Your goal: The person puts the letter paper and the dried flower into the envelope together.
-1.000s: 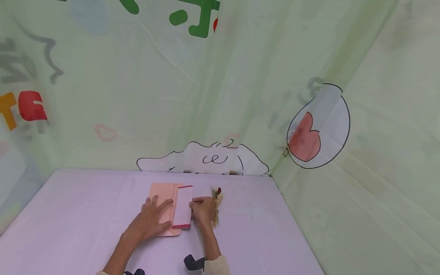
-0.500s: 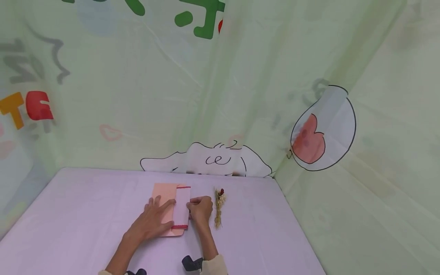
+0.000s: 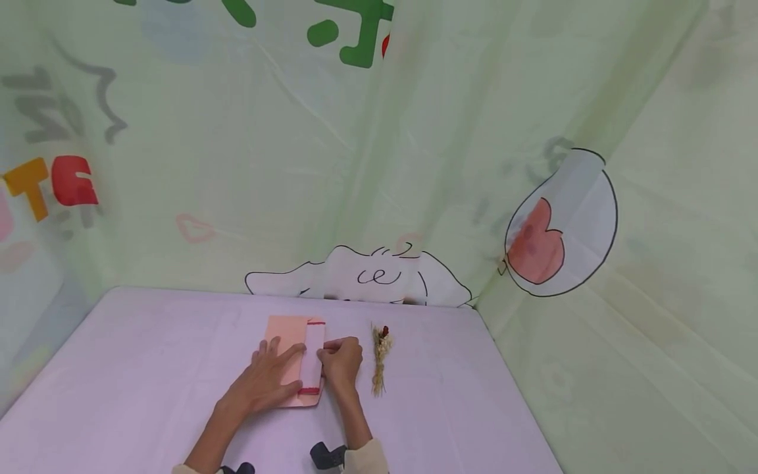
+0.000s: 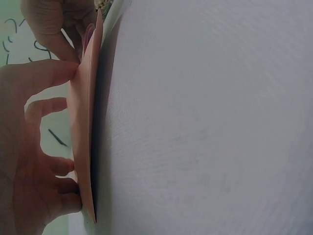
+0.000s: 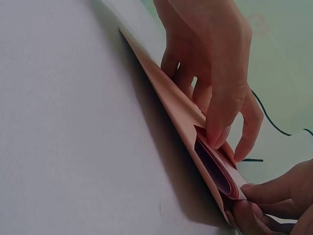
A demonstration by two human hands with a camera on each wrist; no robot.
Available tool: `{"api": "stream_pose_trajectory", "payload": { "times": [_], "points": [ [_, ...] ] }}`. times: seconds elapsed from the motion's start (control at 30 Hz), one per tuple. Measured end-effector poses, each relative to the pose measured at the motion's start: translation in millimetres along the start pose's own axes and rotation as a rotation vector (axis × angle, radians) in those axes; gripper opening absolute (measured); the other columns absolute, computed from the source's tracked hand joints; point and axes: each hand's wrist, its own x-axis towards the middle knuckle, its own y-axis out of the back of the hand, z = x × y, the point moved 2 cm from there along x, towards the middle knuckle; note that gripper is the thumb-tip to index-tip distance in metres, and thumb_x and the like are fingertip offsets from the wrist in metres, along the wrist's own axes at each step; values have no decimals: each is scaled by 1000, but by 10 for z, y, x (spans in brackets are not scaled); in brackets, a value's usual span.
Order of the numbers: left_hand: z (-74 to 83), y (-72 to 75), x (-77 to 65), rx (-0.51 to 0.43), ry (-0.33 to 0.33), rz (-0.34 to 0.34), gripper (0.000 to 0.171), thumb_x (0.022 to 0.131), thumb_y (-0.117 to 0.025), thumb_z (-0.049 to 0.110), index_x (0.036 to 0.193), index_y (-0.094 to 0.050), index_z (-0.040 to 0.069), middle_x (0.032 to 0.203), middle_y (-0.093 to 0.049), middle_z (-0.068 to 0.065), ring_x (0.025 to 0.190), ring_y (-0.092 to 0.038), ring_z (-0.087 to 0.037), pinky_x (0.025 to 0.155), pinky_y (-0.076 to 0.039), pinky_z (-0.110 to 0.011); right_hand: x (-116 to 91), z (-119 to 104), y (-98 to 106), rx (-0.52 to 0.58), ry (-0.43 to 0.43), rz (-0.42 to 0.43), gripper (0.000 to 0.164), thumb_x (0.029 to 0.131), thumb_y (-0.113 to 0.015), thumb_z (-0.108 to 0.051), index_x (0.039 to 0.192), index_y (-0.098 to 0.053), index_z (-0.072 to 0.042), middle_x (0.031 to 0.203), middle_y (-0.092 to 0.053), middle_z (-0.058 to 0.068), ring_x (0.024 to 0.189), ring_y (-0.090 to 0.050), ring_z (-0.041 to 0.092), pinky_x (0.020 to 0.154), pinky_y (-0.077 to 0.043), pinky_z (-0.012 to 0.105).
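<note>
Two hands: a person's left hand (image 3: 265, 379) is resting, fingers spread, on a peach envelope (image 3: 287, 328), while the right hand (image 3: 343, 361) is pinching a red-edged folded paper (image 3: 314, 352) between thumb and fingers.
Folded paper: it is lying between the two hands' fingertips, partly inside the envelope.
Insertion: the step is seemingly calling for light left pressure and a level, even push from the right fingers, as a fold is risking a snag on the lip.
Envelope mouth: it is gaping toward the right fingers, layered folds showing; anything deeper is escaping view.
Dried-flower bunch (image 3: 379, 362): it is lying just beyond the right knuckles, not touching.
</note>
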Motion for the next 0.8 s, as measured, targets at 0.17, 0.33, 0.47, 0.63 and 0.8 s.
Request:
{"api": "stream_pose_trajectory", "payload": {
  "times": [0.17,0.33,0.47,0.63,0.8],
  "points": [
    [1,-2,6,-3,-5,5,70,95,-73,47,158,-56,22,169,-33,-39,155,-28,-71,126,-29,-78,21,20,-30,5,41,-12,5,86,-84,6,90,-83,3,70,-75,9,52,-63,11,46,-52,24],
    [1,10,2,-6,-5,5,71,95,-72,47,160,-55,23,170,-33,-38,155,-28,-71,127,-28,-77,111,171,-135,-4,108,-9,6,85,-80,5,87,-84,1,70,-74,6,59,-63,11,53,-52,25],
    [-14,17,0,-5,-7,8,71,95,-72,47,160,-55,23,169,-33,-39,155,-28,-71,127,-29,-77,95,156,-151,-3,140,-2,7,84,-79,7,83,-83,1,68,-73,6,61,-62,12,56,-52,26],
    [-20,23,-2,-12,-21,16,71,94,-72,46,159,-55,21,168,-35,-41,153,-29,-72,125,-30,-79,55,138,-175,-10,191,6,8,84,-79,9,83,-83,2,66,-70,7,57,-62,14,52,-52,27],
    [-7,30,1,-10,-35,20,70,95,-73,45,159,-55,20,166,-36,-42,152,-31,-73,124,-31,-79,69,149,-233,-8,183,2,9,82,-81,9,82,-83,0,64,-70,3,56,-62,10,52,-52,25]
  ]
}}
